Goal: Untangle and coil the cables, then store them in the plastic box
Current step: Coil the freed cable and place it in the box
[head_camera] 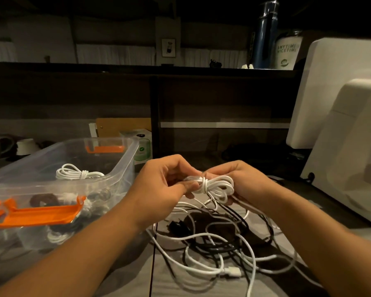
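Observation:
I hold a small coiled white cable (217, 186) above the table between both hands. My left hand (165, 181) pinches its wrapped end, and my right hand (242, 181) grips the loops from the right. Below them lies a tangle of white and black cables (219, 243), with a white USB plug (234, 271) near the front. At the left stands the clear plastic box (124, 166) with orange latches (39, 214). Inside it lie a coiled white cable (77, 173) and darker coils.
A large white appliance (347, 129) fills the right side. A dark shelf unit (201, 103) rises behind the table, with a blue bottle (263, 35) and a white cup (287, 50) on top. A small green-and-white box (142, 148) stands behind the plastic box.

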`<state>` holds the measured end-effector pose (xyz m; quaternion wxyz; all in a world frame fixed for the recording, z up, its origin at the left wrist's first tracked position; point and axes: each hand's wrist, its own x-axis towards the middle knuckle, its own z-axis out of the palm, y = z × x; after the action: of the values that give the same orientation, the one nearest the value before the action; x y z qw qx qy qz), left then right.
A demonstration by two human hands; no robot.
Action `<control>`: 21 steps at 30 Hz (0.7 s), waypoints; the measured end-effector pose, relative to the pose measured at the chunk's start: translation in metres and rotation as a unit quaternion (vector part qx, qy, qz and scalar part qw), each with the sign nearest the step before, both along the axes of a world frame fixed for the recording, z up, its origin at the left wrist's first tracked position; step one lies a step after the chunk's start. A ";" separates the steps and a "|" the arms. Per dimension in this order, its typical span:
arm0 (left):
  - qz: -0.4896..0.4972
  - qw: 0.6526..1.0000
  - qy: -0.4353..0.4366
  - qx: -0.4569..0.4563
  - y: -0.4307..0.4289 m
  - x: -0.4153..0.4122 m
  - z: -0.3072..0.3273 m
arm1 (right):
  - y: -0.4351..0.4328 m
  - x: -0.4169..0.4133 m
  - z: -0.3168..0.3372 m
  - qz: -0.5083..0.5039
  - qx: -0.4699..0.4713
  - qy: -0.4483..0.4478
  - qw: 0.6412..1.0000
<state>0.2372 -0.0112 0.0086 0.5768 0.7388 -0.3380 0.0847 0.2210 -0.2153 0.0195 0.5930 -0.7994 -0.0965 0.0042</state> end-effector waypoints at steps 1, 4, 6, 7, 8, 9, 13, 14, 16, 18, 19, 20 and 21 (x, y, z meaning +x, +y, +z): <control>0.003 1.000 0.007 -0.021 -0.001 0.000 -0.001 | 0.000 0.001 -0.001 0.003 0.005 0.008 1.000; 0.051 0.996 0.026 -0.069 -0.003 0.005 -0.006 | 0.006 0.001 -0.003 -0.015 -0.035 -0.006 0.999; 0.089 0.991 0.035 -0.093 -0.005 0.008 -0.008 | 0.012 -0.001 -0.005 -0.016 -0.076 -0.017 0.997; 0.103 0.988 0.040 -0.112 -0.004 0.009 -0.008 | 0.015 -0.002 -0.005 -0.010 -0.101 -0.018 0.995; 0.113 0.983 0.047 -0.134 -0.004 0.010 -0.007 | 0.018 -0.003 -0.006 -0.004 -0.130 -0.019 0.991; 0.124 0.979 0.053 -0.152 -0.003 0.010 -0.006 | 0.021 -0.004 -0.006 -0.001 -0.163 -0.027 0.986; 0.166 0.978 0.034 -0.118 -0.006 0.012 -0.012 | 0.030 -0.009 -0.008 -0.021 -0.328 -0.112 0.938; 0.174 0.979 0.027 -0.100 -0.007 0.012 -0.013 | 0.032 -0.011 -0.007 -0.032 -0.371 -0.139 0.918; 0.189 0.980 0.012 -0.069 -0.008 0.014 -0.016 | 0.033 -0.014 -0.005 -0.068 -0.415 -0.192 0.887; 0.202 0.978 -0.012 -0.043 -0.006 0.014 -0.014 | 0.032 -0.015 -0.001 -0.096 -0.419 -0.238 0.871; 0.207 0.978 -0.026 -0.028 -0.006 0.015 -0.013 | 0.031 -0.016 0.001 -0.102 -0.425 -0.259 0.861; 0.209 0.977 -0.040 -0.010 -0.006 0.014 -0.012 | 0.030 -0.017 0.003 -0.106 -0.432 -0.278 0.851; 0.210 0.976 -0.052 0.006 -0.006 0.013 -0.011 | 0.029 -0.017 0.004 -0.111 -0.436 -0.298 0.842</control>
<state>0.2503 -0.0174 -0.0024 0.5232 0.7915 -0.2053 0.2401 0.2036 -0.1867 0.0232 0.1224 -0.9435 -0.1673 -0.2586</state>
